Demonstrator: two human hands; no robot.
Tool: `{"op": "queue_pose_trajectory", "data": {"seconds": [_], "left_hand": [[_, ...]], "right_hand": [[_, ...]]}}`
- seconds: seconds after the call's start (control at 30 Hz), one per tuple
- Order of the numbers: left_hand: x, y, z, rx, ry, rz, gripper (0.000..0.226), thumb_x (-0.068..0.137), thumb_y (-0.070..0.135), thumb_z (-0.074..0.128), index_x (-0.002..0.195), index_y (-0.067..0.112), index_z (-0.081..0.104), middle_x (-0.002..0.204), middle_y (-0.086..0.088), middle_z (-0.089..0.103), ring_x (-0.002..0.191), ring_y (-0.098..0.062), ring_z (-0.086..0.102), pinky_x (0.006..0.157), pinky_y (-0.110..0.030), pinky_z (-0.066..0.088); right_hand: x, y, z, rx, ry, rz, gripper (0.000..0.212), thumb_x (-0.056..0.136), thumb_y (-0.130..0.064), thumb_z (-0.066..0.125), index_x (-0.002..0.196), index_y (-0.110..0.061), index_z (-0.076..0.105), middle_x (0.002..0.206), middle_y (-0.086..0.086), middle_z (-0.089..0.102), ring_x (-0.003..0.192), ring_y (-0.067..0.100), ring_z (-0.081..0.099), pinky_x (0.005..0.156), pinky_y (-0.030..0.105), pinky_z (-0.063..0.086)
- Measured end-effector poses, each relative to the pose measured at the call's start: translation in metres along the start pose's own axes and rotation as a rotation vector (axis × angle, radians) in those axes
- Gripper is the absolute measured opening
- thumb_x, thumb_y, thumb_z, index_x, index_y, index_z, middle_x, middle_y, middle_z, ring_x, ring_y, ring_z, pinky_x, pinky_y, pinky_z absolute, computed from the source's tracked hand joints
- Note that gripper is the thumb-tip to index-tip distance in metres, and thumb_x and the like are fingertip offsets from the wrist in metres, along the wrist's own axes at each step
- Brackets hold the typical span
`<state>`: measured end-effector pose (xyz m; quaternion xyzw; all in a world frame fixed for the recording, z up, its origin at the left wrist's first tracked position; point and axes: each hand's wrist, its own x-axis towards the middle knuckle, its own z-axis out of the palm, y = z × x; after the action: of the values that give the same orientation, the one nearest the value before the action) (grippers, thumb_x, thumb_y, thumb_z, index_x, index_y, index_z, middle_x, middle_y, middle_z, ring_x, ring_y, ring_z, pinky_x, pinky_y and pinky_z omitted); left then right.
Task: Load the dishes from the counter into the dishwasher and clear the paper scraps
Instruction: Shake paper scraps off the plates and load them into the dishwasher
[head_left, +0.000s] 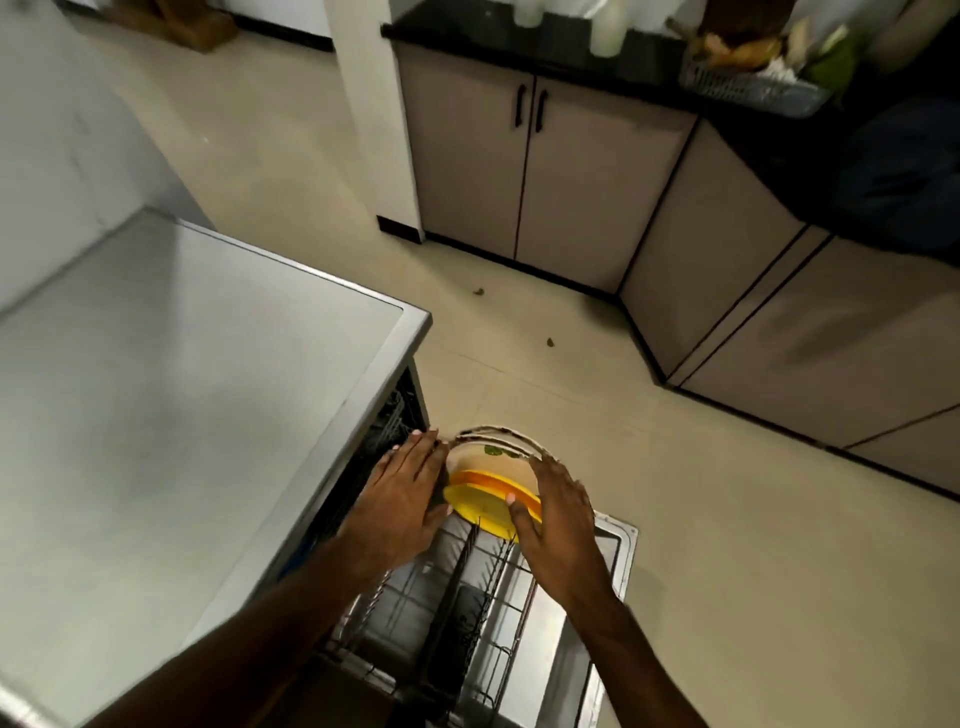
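Lower centre, the stack of plates (491, 470) stands on edge between the hands, left hand (408, 491) pressing flat-fingered on its left rim, right hand (558, 517) curled round its right rim, with the dishwasher rack (483, 597) just below, equally near both.

We pick up the bare left forearm (270, 613) first, uncovered all the way to the frame's edge and a little smeared by blur. Now the bare left hand (402, 499): short, neatly trimmed fingernails (415, 432). Across we go to the bare right forearm (634, 649), lean and just as uncovered, and the bare right hand (558, 514), whose thumbnail (510, 499) is cut short too.
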<state>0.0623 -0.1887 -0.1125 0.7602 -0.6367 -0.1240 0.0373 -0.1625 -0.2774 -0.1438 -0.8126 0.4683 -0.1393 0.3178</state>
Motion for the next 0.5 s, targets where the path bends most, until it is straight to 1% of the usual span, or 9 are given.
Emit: {"op": "queue_pose_trajectory", "data": {"seconds": [0.07, 0.17, 0.23, 0.3, 0.37, 0.43, 0.5], "left_hand": [[-0.027, -0.002, -0.022, 0.024, 0.033, -0.021, 0.082, 0.093, 0.061, 0.030, 0.163, 0.020, 0.016, 0.170, -0.001, 0.005, 0.157, -0.019, 0.004, 0.128, -0.043, 0.013], [-0.071, -0.010, -0.051, 0.003, 0.087, -0.095, 0.082, 0.095, 0.056, 0.045, 0.163, 0.020, 0.016, 0.171, -0.001, 0.006, 0.158, -0.020, 0.005, 0.128, -0.041, 0.014], [-0.097, -0.018, -0.065, -0.006, 0.123, -0.149, 0.084, 0.095, 0.053, 0.054, 0.163, 0.019, 0.018, 0.171, -0.002, 0.008, 0.157, -0.020, 0.006, 0.128, -0.040, 0.013], [-0.126, -0.029, -0.077, -0.021, 0.146, -0.218, 0.084, 0.096, 0.051, 0.059, 0.163, 0.019, 0.020, 0.170, -0.002, 0.007, 0.157, -0.020, 0.005, 0.127, -0.038, 0.011], [-0.159, -0.040, -0.087, -0.040, 0.182, -0.292, 0.081, 0.096, 0.051, 0.057, 0.161, 0.017, 0.025, 0.170, -0.004, 0.010, 0.157, -0.022, 0.008, 0.126, -0.041, 0.016], [-0.193, -0.052, -0.094, -0.036, 0.231, -0.349, 0.080, 0.094, 0.054, 0.050, 0.160, 0.014, 0.029, 0.169, -0.006, 0.016, 0.156, -0.025, 0.014, 0.124, -0.044, 0.021], [-0.231, -0.065, -0.100, -0.015, 0.256, -0.423, 0.081, 0.094, 0.058, 0.043, 0.161, 0.015, 0.026, 0.169, -0.005, 0.014, 0.156, -0.024, 0.012, 0.124, -0.042, 0.016]], "right_hand": [[-0.006, -0.019, -0.010, 0.001, -0.025, -0.054, 0.062, 0.105, -0.053, 0.039, 0.160, -0.024, 0.031, 0.167, -0.002, 0.030, 0.156, 0.014, 0.020, 0.128, 0.036, 0.007], [-0.010, -0.057, -0.020, -0.027, -0.062, -0.141, 0.072, 0.101, -0.067, 0.026, 0.161, -0.028, 0.028, 0.168, -0.003, 0.028, 0.156, 0.014, 0.019, 0.128, 0.044, 0.013], [-0.010, -0.085, -0.025, -0.035, -0.094, -0.195, 0.071, 0.101, -0.065, 0.028, 0.162, -0.027, 0.027, 0.169, -0.004, 0.025, 0.157, 0.013, 0.016, 0.128, 0.044, 0.012], [-0.010, -0.115, -0.026, -0.015, -0.148, -0.249, 0.068, 0.104, -0.059, 0.034, 0.163, -0.027, 0.024, 0.170, -0.005, 0.019, 0.158, 0.012, 0.010, 0.129, 0.045, 0.009], [-0.011, -0.141, -0.023, 0.017, -0.187, -0.299, 0.068, 0.104, -0.059, 0.036, 0.163, -0.029, 0.022, 0.171, -0.004, 0.016, 0.158, 0.011, 0.007, 0.129, 0.047, 0.008], [-0.013, -0.165, -0.016, 0.030, -0.233, -0.353, 0.068, 0.105, -0.059, 0.038, 0.163, -0.029, 0.021, 0.172, -0.004, 0.015, 0.158, 0.011, 0.006, 0.129, 0.047, 0.008], [-0.017, -0.193, -0.006, 0.017, -0.288, -0.434, 0.068, 0.105, -0.058, 0.040, 0.163, -0.029, 0.021, 0.172, -0.005, 0.012, 0.158, 0.011, 0.004, 0.129, 0.047, 0.007]]}}
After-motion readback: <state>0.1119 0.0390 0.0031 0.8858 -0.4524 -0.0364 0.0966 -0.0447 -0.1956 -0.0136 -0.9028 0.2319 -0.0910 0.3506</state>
